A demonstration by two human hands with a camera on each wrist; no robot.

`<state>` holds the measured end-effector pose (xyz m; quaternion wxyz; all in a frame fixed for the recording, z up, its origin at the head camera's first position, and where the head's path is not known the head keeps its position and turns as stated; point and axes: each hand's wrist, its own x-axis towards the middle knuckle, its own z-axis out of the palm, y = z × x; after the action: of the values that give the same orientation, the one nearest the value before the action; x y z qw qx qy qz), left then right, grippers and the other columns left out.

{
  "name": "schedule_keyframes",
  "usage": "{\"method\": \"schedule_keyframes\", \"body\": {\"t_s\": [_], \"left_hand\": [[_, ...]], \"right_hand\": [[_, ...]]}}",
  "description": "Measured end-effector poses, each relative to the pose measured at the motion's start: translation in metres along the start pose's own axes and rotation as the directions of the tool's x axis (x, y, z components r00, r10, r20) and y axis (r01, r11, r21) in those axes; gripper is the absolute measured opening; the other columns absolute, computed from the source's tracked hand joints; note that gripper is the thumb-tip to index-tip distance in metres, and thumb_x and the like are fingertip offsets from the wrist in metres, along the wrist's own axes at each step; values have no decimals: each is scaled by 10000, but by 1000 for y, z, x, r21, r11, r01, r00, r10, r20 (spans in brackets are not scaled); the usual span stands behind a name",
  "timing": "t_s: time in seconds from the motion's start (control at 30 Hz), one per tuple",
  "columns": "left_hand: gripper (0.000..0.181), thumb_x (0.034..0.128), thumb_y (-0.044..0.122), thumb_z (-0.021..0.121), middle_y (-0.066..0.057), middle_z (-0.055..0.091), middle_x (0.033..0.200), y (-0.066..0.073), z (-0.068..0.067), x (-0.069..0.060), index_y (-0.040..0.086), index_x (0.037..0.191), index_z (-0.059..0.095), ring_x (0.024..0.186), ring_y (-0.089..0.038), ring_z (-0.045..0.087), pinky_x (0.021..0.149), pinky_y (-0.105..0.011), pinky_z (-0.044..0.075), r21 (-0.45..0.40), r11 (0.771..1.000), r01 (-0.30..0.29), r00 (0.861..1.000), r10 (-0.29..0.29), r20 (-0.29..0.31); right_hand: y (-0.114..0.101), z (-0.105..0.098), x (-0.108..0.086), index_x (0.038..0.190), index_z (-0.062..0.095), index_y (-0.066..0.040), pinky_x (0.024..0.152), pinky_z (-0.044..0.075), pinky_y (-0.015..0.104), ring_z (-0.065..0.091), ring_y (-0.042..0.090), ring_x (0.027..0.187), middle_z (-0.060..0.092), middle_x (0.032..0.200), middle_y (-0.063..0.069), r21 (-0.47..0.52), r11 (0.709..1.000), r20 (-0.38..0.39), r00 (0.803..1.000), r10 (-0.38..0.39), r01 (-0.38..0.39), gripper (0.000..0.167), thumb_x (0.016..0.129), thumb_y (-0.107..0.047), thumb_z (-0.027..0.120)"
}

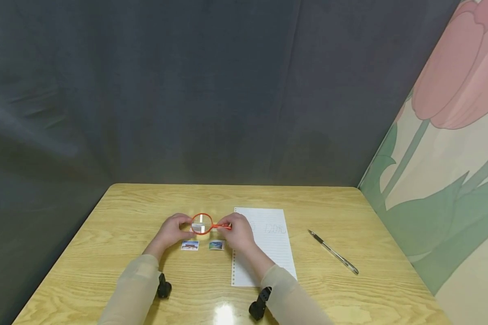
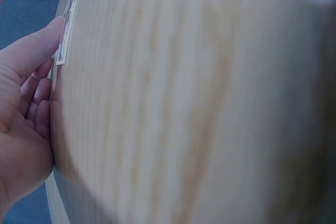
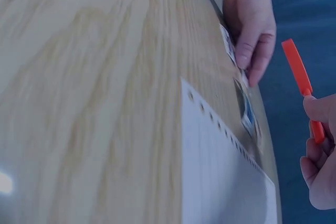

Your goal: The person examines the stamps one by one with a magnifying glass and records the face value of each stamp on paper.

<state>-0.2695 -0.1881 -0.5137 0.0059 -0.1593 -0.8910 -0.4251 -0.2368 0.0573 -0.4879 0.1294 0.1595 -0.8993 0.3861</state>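
My right hand (image 1: 239, 230) pinches the red handle of a magnifying glass (image 1: 213, 225), holding it raised above the table in the right wrist view. Beneath its round lens, at least one small picture card, like a stamp, is partly hidden. To the left of the lens is my left hand (image 1: 174, 230), thumb and forefinger extended beside the rim; the right wrist view shows these fingers low by the cards. Whether they touch one is unclear. Nearer me lie a card with a reddish building (image 1: 190, 245) and a green-and-blue card (image 1: 216, 245).
A lined sheet of paper (image 1: 264, 266) with punched holes and faint handwriting lies partly under my right forearm. Farther right, a capped clear pen (image 1: 334, 253) rests on the wooden table (image 1: 146, 198). A dark curtain (image 1: 227, 90) hangs behind, with a tulip-painted wall (image 1: 451, 158) on the right.
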Motion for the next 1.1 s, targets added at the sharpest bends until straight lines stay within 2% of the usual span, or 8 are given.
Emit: {"method": "schedule_keyframes", "body": {"t_s": [0.13,0.27,0.4,0.53,0.63,0.83,1.0,1.1], "left_hand": [[345,779,93,845,-158,618,1197,1,-2,-2,25,1097,729,1170,-387,538,1047,-553,408,-15,1000,22,999,-21,26],[343,805,102,827,-156,598,1242,2,-3,-3,49,1128,725,1212,-396,511,1063,-568,389,-33,998,48,998,-47,46],[346,818,110,818,-161,583,1272,3,-2,-3,55,1146,721,1235,-404,493,1068,-577,381,-34,998,57,997,-55,54],[345,818,108,818,-158,584,1267,2,0,-1,56,1146,722,1233,-401,494,1069,-573,383,-35,998,50,997,-49,53],[344,819,107,817,-153,587,1261,2,0,-1,57,1145,722,1229,-397,496,1069,-570,383,-39,998,47,998,-45,54],[347,823,110,815,-148,591,1257,3,-1,-2,54,1152,719,1225,-394,499,1067,-568,387,-38,998,52,997,-50,61],[348,824,117,815,-140,598,1241,2,-3,-5,52,1151,718,1215,-393,505,1059,-571,393,-30,998,52,997,-50,62],[348,827,116,812,-140,596,1240,2,-4,-5,50,1155,716,1214,-395,504,1054,-571,397,-30,998,50,997,-48,66]], "right_hand": [[11,-17,-5,847,760,-105,660,468,262,532,123,739,639,819,-23,13,999,-29,999,-42,42,58,815,-86,805],[28,-37,-15,829,755,-108,650,463,264,523,117,722,635,814,-34,33,999,-58,998,-31,33,84,804,-45,805],[55,-62,-27,812,754,-106,651,450,278,510,130,714,621,787,-34,36,999,-97,995,19,-15,118,785,-5,808],[84,-96,-41,836,754,-79,656,440,290,504,157,726,606,788,0,18,994,-127,986,111,-110,98,792,-7,805],[105,-124,-54,865,753,-52,654,439,299,511,175,736,613,811,39,-18,985,-162,972,167,-173,77,807,-23,795],[145,-175,-82,906,755,-18,632,435,301,512,180,739,626,833,81,-93,961,-247,941,232,-262,95,831,-69,787],[169,-208,-106,979,748,5,601,432,298,509,164,724,633,839,86,-118,926,-261,911,318,-357,161,882,-124,742],[179,-223,-119,1018,741,12,593,422,295,503,147,705,631,828,72,-112,898,-262,884,387,-426,203,905,-156,728]]}}
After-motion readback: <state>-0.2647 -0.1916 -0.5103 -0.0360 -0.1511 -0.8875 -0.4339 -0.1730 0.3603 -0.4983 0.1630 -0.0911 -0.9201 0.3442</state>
